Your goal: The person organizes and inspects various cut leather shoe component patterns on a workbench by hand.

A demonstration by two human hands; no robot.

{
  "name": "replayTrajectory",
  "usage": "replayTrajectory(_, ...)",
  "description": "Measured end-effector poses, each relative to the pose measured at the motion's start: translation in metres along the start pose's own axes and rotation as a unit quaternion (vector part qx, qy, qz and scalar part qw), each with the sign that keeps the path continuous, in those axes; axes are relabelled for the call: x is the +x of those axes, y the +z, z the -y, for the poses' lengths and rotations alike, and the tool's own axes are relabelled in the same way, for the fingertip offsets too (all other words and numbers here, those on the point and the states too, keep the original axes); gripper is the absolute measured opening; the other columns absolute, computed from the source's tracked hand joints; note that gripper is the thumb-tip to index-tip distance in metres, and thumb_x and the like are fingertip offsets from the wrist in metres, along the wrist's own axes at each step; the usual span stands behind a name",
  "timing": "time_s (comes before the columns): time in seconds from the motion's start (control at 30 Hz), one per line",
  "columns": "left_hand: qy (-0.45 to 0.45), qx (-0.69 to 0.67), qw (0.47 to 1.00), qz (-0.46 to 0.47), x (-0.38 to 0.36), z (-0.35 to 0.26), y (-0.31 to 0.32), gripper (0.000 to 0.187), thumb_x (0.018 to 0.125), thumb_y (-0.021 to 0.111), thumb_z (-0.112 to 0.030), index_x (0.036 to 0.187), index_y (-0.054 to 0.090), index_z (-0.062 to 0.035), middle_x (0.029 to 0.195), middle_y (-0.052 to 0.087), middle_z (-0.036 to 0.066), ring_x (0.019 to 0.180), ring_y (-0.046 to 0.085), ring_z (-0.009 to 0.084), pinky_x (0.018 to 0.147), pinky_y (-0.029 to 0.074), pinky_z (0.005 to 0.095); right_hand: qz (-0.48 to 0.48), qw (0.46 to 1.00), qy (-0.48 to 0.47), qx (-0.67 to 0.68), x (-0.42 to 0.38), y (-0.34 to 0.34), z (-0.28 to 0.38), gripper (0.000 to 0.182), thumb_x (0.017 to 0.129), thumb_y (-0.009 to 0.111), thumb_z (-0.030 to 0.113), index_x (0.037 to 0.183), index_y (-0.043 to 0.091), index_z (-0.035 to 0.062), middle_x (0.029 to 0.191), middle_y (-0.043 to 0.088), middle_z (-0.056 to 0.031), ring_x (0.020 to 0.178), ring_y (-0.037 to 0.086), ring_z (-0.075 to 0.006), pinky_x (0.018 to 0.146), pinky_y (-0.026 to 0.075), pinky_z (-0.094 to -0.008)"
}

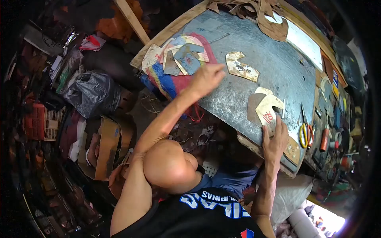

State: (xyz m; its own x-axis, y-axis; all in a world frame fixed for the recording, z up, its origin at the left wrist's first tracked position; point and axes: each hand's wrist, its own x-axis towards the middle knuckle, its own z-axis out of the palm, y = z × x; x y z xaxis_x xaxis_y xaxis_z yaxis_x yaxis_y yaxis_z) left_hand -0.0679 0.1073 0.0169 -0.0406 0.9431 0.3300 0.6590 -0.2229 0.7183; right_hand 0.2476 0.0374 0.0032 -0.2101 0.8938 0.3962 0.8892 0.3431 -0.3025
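Observation:
My left hand (pixel 208 79) is closed, its fingers curled, over the near-left edge of the dark metal-topped table (pixel 226 99). Whatever those fingers may hold is hidden. Close to it lies a stack of cut pattern pieces (pixel 186 57) in grey, cream and brown. Just right of that hand is a stained, curved cream pattern piece (pixel 243 67). My right hand (pixel 276 139) rests with fingers stretched out and thumb apart on a cream pattern piece with red marks (pixel 268 111), partly covering it. A brown piece (pixel 254 105) shows from underneath.
Scissors with yellow and red handles (pixel 304 135) lie right of my right hand. Brown leather-like pieces (pixel 272 22) and a white strip (pixel 303 41) are along the far edge. Assorted tools (pixel 325 135) crowd the right side. A black plastic bag (pixel 93 93) stands left of the table.

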Motion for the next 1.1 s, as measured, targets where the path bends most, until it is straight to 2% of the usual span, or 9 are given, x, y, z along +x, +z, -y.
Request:
replayTrajectory(0.13,-0.027,0.293,0.953,-0.076,0.009,0.052,-0.056,0.046,0.083,0.066,-0.032,0.117,0.058,-0.0009,0.108,0.063,0.022,0.101,0.06,0.0391,0.087,0.047,0.0441,-0.03,0.999,0.014,0.009,-0.003,0.001,0.003,0.056,0.081,0.072,0.018,0.131,0.048,0.0057,0.118,0.052,-0.0192,0.109,0.051,-0.0353,0.091,0.04,-0.044)
replayTrajectory(0.17,-0.099,0.317,0.942,-0.053,0.014,0.073,-0.062,0.067,0.078,0.071,-0.041,0.126,0.052,0.0018,0.116,0.06,0.024,0.108,0.057,0.039,0.092,0.045,0.0439,-0.033,0.999,0.017,0.007,-0.003,0.001,0.004,0.056,0.081,0.072,0.018,0.131,0.048,0.0057,0.118,0.052,-0.0192,0.109,0.051,-0.0353,0.091,0.04,-0.044)
replayTrajectory(0.3,-0.089,0.37,0.923,-0.052,0.019,0.085,-0.066,0.093,0.064,0.079,-0.051,0.13,0.045,0.0046,0.115,0.059,0.028,0.109,0.056,0.0396,0.094,0.043,0.0455,-0.064,0.997,-0.008,0.042,-0.001,-0.003,0.009,0.056,0.079,0.071,0.009,0.131,0.048,0.0061,0.115,0.052,-0.0197,0.106,0.052,-0.0355,0.088,0.042,-0.0428)
replayTrajectory(0.67,-0.082,0.376,0.923,-0.022,0.043,0.095,-0.08,0.081,0.067,0.08,-0.036,0.13,0.047,0.0032,0.115,0.06,0.027,0.109,0.058,0.0371,0.092,0.045,0.0416,-0.039,0.994,-0.015,0.1,-0.007,-0.004,0.005,0.05,0.083,0.061,-0.003,0.13,0.049,0.004,0.098,0.057,-0.0201,0.087,0.055,-0.0364,0.077,0.044,-0.0433)
replayTrajectory(0.73,0.012,0.299,0.949,-0.104,0.047,0.117,-0.083,0.073,0.07,0.079,-0.026,0.128,0.049,0.0044,0.105,0.062,0.026,0.1,0.06,0.0372,0.087,0.047,0.041,-0.051,0.993,-0.021,0.1,-0.006,-0.003,0.005,0.049,0.083,0.06,-0.003,0.13,0.049,0.0041,0.095,0.058,-0.0194,0.085,0.056,-0.0354,0.076,0.044,-0.0428)
replayTrajectory(0.8,-0.046,0.256,0.961,-0.093,0.048,0.107,-0.089,0.063,0.076,0.075,-0.018,0.128,0.049,0.0054,0.095,0.065,0.02,0.087,0.063,0.0275,0.077,0.049,0.0354,-0.062,0.992,-0.041,0.104,-0.006,-0.002,0.004,0.048,0.083,0.057,-0.004,0.129,0.049,0.005,0.092,0.058,-0.0181,0.083,0.055,-0.0348,0.074,0.044,-0.043)
replayTrajectory(0.87,-0.162,0.033,0.98,-0.111,0.048,0.114,-0.1,0.058,0.081,0.07,-0.012,0.13,0.047,0.0071,0.089,0.065,0.011,0.079,0.061,0.0156,0.069,0.048,0.0284,-0.061,0.993,-0.035,0.099,-0.005,-0.003,0.004,0.049,0.082,0.056,-0.004,0.129,0.048,0.0051,0.089,0.058,-0.0171,0.08,0.055,-0.0343,0.073,0.044,-0.043)
replayTrajectory(0.93,-0.164,-0.107,0.974,-0.115,0.039,0.091,-0.102,0.052,0.086,0.066,-0.009,0.132,0.046,0.0069,0.097,0.065,0.008,0.085,0.061,0.0103,0.07,0.049,0.0245,-0.057,0.993,-0.036,0.097,-0.005,-0.005,0.004,0.051,0.08,0.056,-0.005,0.129,0.047,0.0053,0.086,0.057,-0.016,0.078,0.055,-0.0337,0.072,0.043,-0.0431)
replayTrajectory(1.1,-0.18,-0.396,0.877,-0.202,0.021,0.065,-0.087,0.045,0.088,0.066,-0.011,0.127,0.051,0.0056,0.104,0.065,0.008,0.086,0.063,0.0105,0.07,0.051,0.0217,-0.058,0.99,-0.033,0.121,-0.005,-0.003,0.003,0.052,0.08,0.055,-0.006,0.129,0.049,0.0071,0.086,0.057,-0.0164,0.075,0.055,-0.0333,0.067,0.044,-0.0431)
